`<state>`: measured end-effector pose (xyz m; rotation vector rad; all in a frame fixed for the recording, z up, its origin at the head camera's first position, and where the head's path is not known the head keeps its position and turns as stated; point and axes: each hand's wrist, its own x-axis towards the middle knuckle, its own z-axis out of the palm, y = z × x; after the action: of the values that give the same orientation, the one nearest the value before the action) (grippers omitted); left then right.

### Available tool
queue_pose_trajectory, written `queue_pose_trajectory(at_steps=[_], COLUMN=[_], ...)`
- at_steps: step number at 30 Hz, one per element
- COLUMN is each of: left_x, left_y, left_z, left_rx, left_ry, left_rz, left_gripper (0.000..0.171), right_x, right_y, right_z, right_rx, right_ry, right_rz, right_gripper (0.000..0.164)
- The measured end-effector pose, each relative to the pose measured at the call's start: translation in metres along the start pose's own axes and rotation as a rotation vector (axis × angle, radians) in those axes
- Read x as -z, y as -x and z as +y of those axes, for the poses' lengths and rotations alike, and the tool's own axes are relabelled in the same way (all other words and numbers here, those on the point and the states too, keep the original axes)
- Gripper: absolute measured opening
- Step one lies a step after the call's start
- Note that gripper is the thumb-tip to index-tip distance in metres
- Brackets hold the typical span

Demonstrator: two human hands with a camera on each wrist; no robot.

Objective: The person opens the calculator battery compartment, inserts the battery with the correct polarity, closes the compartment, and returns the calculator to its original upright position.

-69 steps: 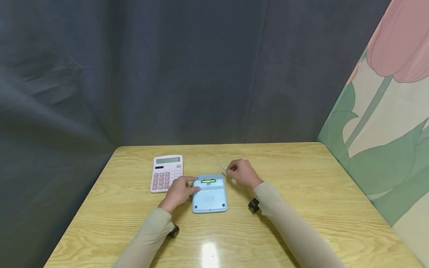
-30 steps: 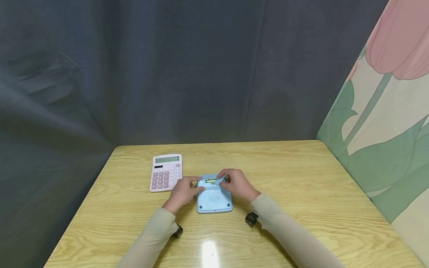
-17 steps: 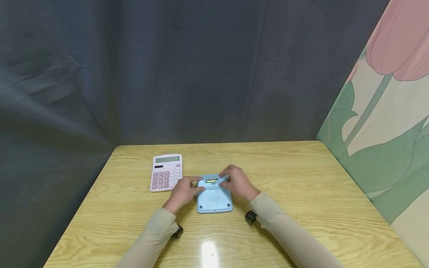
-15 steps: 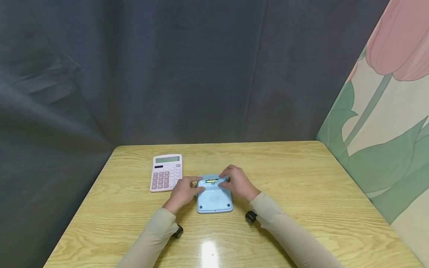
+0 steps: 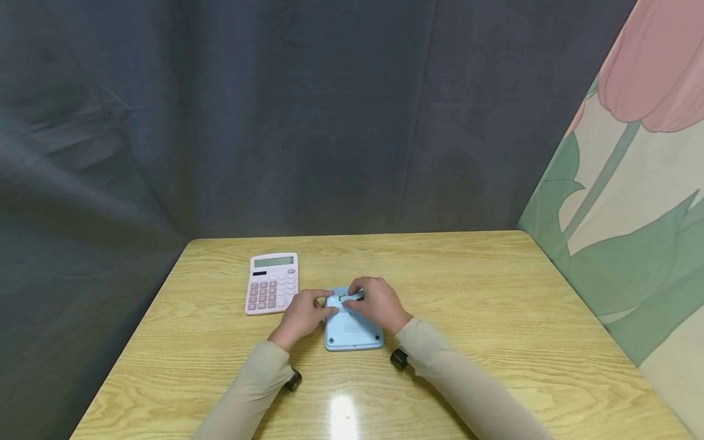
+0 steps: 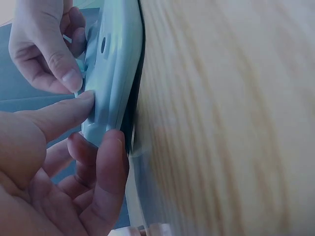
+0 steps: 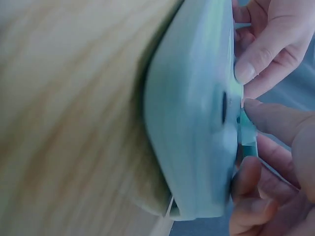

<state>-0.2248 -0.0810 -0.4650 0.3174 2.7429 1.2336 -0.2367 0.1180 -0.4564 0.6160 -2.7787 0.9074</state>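
Observation:
A light-blue calculator (image 5: pixel 352 333) lies face down on the table, its back upward. My left hand (image 5: pixel 301 315) grips its left edge, thumb on the back; in the left wrist view a finger curls at the calculator's rim (image 6: pixel 115 73). Between thumb and fingers, my right hand (image 5: pixel 381 302) pinches a small blue battery cover (image 7: pixel 248 132) over the battery slot. Only a small dark-green bit of the slot (image 5: pixel 341 298) shows; the cover and right fingers hide the battery. Whether the cover sits in its groove I cannot tell.
A pink calculator (image 5: pixel 272 284) lies face up just left of the blue one, close to my left hand. The wooden table (image 5: pixel 467 275) reaches a dark curtain (image 5: pixel 352 122) at the back. A flower-patterned panel (image 5: pixel 632 244) stands on the right.
My right hand has brought the cover from beyond the blue calculator's upper right corner leftward over the slot, hiding the green battery. The blue calculator has shifted slightly right; my left hand keeps its grip.

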Motion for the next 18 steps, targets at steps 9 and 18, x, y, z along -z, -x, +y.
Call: queue_pose_trajectory(at_steps=[9, 18], left_x=[0.000, 0.002], left_y=[0.000, 0.001], left_z=[0.000, 0.004], left_rx=[0.007, -0.065], left_ry=[0.051, 0.016], left_rz=[-0.028, -0.051], left_gripper=[0.045, 0.045], right_x=[0.002, 0.008], right_y=[0.003, 0.004], right_z=[0.002, 0.007], right_rx=[0.080, 0.108], right_ry=[0.016, -0.028], right_rz=[-0.034, -0.057], right_gripper=[0.013, 0.006])
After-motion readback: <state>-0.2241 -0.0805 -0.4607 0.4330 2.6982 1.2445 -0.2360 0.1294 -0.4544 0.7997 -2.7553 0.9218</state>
